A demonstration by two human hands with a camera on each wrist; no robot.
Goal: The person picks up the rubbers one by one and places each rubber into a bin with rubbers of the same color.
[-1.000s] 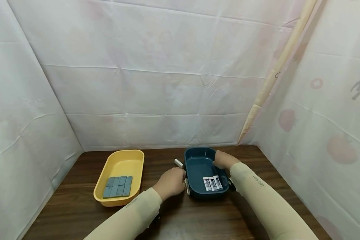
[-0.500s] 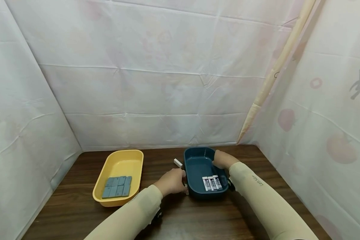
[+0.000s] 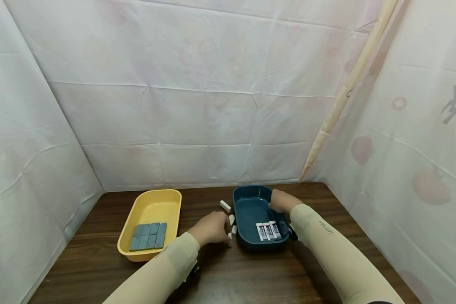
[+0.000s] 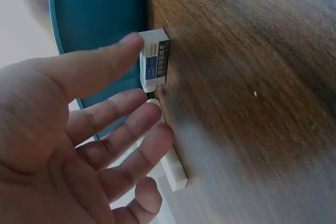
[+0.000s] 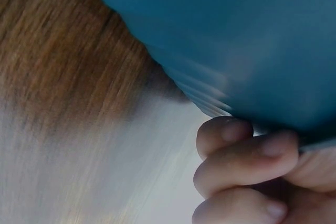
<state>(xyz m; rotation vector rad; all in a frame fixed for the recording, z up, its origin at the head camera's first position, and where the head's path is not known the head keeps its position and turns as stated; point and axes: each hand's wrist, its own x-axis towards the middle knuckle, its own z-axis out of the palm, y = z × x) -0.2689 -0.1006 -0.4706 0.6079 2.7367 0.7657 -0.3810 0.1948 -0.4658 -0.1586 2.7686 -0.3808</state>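
Note:
My left hand (image 3: pixel 212 228) is just left of the dark blue tray (image 3: pixel 237 237), its thumb and fingers apart. In the left wrist view, a sleeved eraser (image 4: pixel 155 62) lies at the thumb tip, against the tray; contact is unclear. Beside the fingertips is a plain white stick (image 4: pixel 174 169), partly hidden by them. On the tray's right side my right hand (image 3: pixel 283 201) grips the rim. Its curled fingers (image 5: pixel 241 166) show at the tray's edge in the right wrist view. Three sleeved erasers (image 3: pixel 268 231) lie side by side inside the tray.
To the left stands a yellow tray (image 3: pixel 123 236) with several grey-blue blocks (image 3: pixel 148 236) in rows. Another white piece (image 3: pixel 225 206) lies near the blue tray's far left side. A pale curtain (image 3: pixel 197 126) borders the wooden table (image 3: pixel 251 278).
My left hand has drawn a little left from the blue tray's side, and small white pieces between them now show. The right hand has stayed at the rim.

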